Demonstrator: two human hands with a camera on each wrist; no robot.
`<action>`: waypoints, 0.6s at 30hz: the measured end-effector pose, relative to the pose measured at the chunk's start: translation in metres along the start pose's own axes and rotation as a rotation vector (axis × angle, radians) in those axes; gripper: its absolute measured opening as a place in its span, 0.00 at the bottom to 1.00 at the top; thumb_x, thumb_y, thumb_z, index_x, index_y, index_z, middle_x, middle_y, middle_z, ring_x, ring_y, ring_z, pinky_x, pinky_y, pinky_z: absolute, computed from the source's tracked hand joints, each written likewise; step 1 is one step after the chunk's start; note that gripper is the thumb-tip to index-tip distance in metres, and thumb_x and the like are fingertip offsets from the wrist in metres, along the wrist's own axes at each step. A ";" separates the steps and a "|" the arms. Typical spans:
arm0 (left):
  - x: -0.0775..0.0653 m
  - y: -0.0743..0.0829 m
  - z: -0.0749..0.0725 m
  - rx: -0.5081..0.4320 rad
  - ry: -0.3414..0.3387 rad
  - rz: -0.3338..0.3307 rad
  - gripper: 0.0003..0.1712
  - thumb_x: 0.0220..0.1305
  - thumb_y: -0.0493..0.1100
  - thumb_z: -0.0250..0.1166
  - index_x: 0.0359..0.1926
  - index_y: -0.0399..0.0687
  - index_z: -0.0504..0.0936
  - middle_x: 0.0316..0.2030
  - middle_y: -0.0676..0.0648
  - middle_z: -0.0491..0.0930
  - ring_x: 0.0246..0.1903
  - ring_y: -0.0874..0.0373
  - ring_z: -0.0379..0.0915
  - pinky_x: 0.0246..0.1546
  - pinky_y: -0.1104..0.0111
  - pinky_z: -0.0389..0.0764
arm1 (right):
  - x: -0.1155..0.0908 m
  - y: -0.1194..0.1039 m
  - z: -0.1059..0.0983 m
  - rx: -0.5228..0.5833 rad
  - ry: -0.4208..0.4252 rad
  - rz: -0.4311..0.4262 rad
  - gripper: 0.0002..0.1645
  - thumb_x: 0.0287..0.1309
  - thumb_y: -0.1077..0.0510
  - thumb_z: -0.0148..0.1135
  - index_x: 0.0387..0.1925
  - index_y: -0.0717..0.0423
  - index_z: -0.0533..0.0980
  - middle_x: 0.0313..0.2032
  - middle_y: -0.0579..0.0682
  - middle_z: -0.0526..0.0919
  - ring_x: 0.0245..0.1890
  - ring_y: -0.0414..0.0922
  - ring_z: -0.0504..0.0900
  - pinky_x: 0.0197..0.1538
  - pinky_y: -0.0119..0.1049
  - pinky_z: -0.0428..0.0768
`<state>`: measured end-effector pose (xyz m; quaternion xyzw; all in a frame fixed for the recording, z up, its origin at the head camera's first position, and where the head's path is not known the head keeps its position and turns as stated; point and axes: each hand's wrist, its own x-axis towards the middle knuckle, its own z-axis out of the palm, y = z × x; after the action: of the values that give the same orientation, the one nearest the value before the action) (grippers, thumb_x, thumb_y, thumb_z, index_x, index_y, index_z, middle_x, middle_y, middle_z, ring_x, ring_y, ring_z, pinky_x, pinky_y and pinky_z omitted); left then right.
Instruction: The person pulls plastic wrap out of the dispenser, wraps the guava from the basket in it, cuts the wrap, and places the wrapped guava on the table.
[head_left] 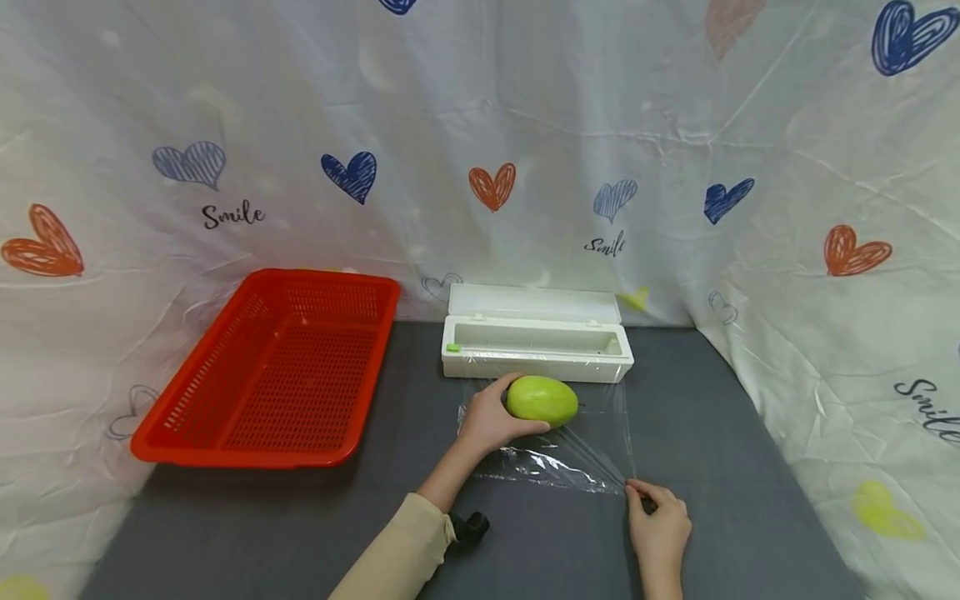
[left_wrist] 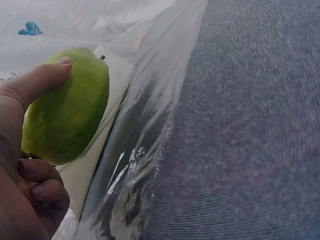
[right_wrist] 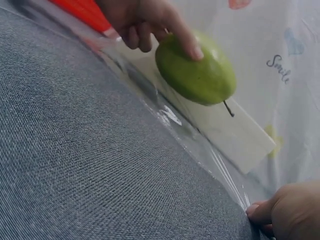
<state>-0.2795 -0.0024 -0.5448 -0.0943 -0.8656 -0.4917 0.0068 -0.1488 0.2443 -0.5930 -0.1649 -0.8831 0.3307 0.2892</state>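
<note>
My left hand (head_left: 491, 422) grips a smooth green mango (head_left: 542, 401) from its left end, thumb on the near side. A short dark stem shows on the fruit (right_wrist: 197, 70) in the right wrist view. Below it, a sheet of clear cling film (head_left: 528, 468) stretches from the front of a white dispenser box (head_left: 536, 367) toward me. With thumb and forefinger, my right hand (head_left: 662, 527) pinches the film's near right corner, and creases fan out from there. In the left wrist view the film (left_wrist: 145, 135) spreads beside the mango. Whether fruit and film touch, I cannot tell.
A red perforated plastic basket (head_left: 341, 446) sits to the left on the grey tabletop (head_left: 750, 500). The dispenser's lid (head_left: 534, 303) stands raised at the back, near a hanging white cloth (head_left: 435, 100) printed with hearts. A black strap device (head_left: 471, 528) is at my left wrist.
</note>
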 end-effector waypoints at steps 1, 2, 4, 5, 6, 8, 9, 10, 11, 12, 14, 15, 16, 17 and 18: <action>0.000 -0.001 0.001 0.002 0.001 -0.004 0.52 0.41 0.58 0.89 0.70 0.56 0.79 0.60 0.43 0.84 0.54 0.44 0.82 0.52 0.47 0.82 | 0.000 0.000 0.000 0.001 0.000 -0.003 0.04 0.54 0.70 0.78 0.32 0.61 0.91 0.29 0.56 0.90 0.31 0.54 0.80 0.37 0.42 0.71; 0.000 -0.002 0.001 0.006 0.001 -0.005 0.52 0.42 0.59 0.88 0.70 0.56 0.79 0.59 0.43 0.84 0.54 0.44 0.82 0.52 0.47 0.82 | 0.000 0.000 0.000 0.001 0.001 -0.006 0.04 0.54 0.70 0.78 0.32 0.61 0.91 0.29 0.56 0.90 0.31 0.54 0.80 0.37 0.42 0.71; 0.001 -0.004 0.003 0.018 0.000 -0.011 0.52 0.42 0.59 0.88 0.70 0.56 0.79 0.60 0.44 0.84 0.55 0.44 0.81 0.52 0.47 0.82 | 0.000 0.000 0.000 0.002 0.000 -0.010 0.04 0.54 0.70 0.78 0.32 0.61 0.91 0.29 0.56 0.90 0.31 0.54 0.80 0.37 0.42 0.71; 0.001 -0.005 0.003 0.029 0.002 -0.008 0.52 0.42 0.59 0.88 0.70 0.56 0.79 0.60 0.44 0.84 0.55 0.44 0.81 0.53 0.48 0.82 | 0.000 0.000 0.000 0.003 -0.001 -0.013 0.04 0.54 0.70 0.78 0.32 0.61 0.91 0.29 0.56 0.90 0.31 0.54 0.80 0.37 0.42 0.71; 0.001 -0.006 0.003 0.039 0.003 -0.004 0.52 0.42 0.59 0.88 0.70 0.55 0.79 0.60 0.44 0.84 0.55 0.45 0.81 0.53 0.48 0.81 | -0.001 0.000 0.000 0.004 -0.002 -0.016 0.04 0.54 0.70 0.78 0.32 0.60 0.91 0.29 0.56 0.90 0.31 0.54 0.80 0.37 0.42 0.71; 0.001 -0.007 0.004 0.066 0.001 0.010 0.52 0.42 0.60 0.88 0.69 0.53 0.79 0.60 0.45 0.84 0.55 0.45 0.81 0.54 0.48 0.81 | -0.001 -0.001 -0.001 0.005 -0.001 -0.028 0.04 0.53 0.70 0.79 0.31 0.60 0.91 0.29 0.55 0.90 0.31 0.54 0.80 0.37 0.43 0.71; 0.002 -0.008 0.004 0.082 -0.001 0.014 0.52 0.41 0.60 0.88 0.69 0.52 0.79 0.60 0.45 0.83 0.55 0.45 0.81 0.54 0.48 0.81 | -0.001 -0.001 -0.001 0.007 0.000 -0.035 0.04 0.53 0.70 0.79 0.31 0.60 0.91 0.29 0.55 0.90 0.31 0.54 0.80 0.37 0.43 0.71; 0.002 -0.010 0.004 0.099 -0.002 0.019 0.52 0.42 0.60 0.88 0.69 0.52 0.79 0.60 0.45 0.83 0.55 0.45 0.81 0.54 0.47 0.81 | -0.002 -0.001 -0.001 0.011 0.001 -0.044 0.05 0.52 0.70 0.79 0.31 0.60 0.91 0.29 0.55 0.90 0.31 0.54 0.80 0.37 0.44 0.71; 0.002 -0.011 0.004 0.110 -0.003 0.023 0.52 0.42 0.60 0.88 0.69 0.51 0.79 0.60 0.45 0.82 0.55 0.45 0.81 0.54 0.47 0.81 | -0.002 -0.001 -0.001 0.013 0.004 -0.054 0.05 0.52 0.70 0.79 0.31 0.60 0.91 0.28 0.55 0.90 0.30 0.54 0.80 0.36 0.44 0.71; 0.003 -0.012 0.004 0.120 -0.006 0.022 0.52 0.42 0.60 0.88 0.69 0.51 0.79 0.60 0.45 0.81 0.55 0.45 0.81 0.54 0.47 0.81 | -0.002 -0.001 -0.001 0.015 0.007 -0.062 0.05 0.51 0.70 0.80 0.30 0.59 0.91 0.28 0.55 0.90 0.30 0.54 0.80 0.36 0.44 0.71; 0.004 -0.014 0.005 0.138 -0.012 0.015 0.53 0.42 0.61 0.88 0.70 0.51 0.79 0.60 0.44 0.79 0.54 0.44 0.80 0.54 0.46 0.81 | -0.002 -0.001 -0.001 0.020 0.011 -0.071 0.05 0.51 0.70 0.80 0.30 0.59 0.91 0.28 0.55 0.90 0.30 0.54 0.80 0.36 0.44 0.71; 0.005 -0.015 0.005 0.145 -0.018 0.011 0.54 0.43 0.61 0.88 0.70 0.51 0.79 0.60 0.44 0.77 0.54 0.44 0.80 0.53 0.46 0.81 | -0.002 -0.001 -0.001 0.021 0.012 -0.071 0.05 0.51 0.70 0.80 0.30 0.59 0.91 0.28 0.55 0.90 0.30 0.55 0.80 0.36 0.44 0.71; 0.005 -0.015 0.005 0.153 -0.024 0.007 0.54 0.43 0.61 0.88 0.71 0.52 0.78 0.61 0.43 0.77 0.54 0.44 0.80 0.53 0.46 0.81 | -0.002 -0.001 -0.001 0.019 0.011 -0.067 0.05 0.51 0.70 0.80 0.30 0.60 0.91 0.28 0.55 0.90 0.30 0.54 0.80 0.36 0.44 0.71; 0.006 -0.015 0.005 0.161 -0.030 0.005 0.55 0.43 0.62 0.88 0.72 0.52 0.78 0.61 0.43 0.76 0.54 0.44 0.80 0.53 0.46 0.81 | -0.002 -0.001 0.000 0.016 0.012 -0.062 0.05 0.51 0.70 0.80 0.30 0.60 0.91 0.29 0.55 0.90 0.31 0.55 0.80 0.36 0.44 0.71; 0.006 -0.015 0.005 0.175 -0.036 0.005 0.55 0.43 0.62 0.88 0.72 0.53 0.77 0.61 0.42 0.75 0.53 0.44 0.80 0.52 0.46 0.82 | -0.002 -0.001 0.000 0.014 0.013 -0.055 0.05 0.51 0.70 0.80 0.30 0.60 0.91 0.29 0.55 0.90 0.31 0.55 0.80 0.37 0.45 0.71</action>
<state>-0.2873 -0.0051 -0.5594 -0.1046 -0.9049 -0.4125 0.0005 -0.1470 0.2429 -0.5934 -0.1405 -0.8831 0.3277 0.3050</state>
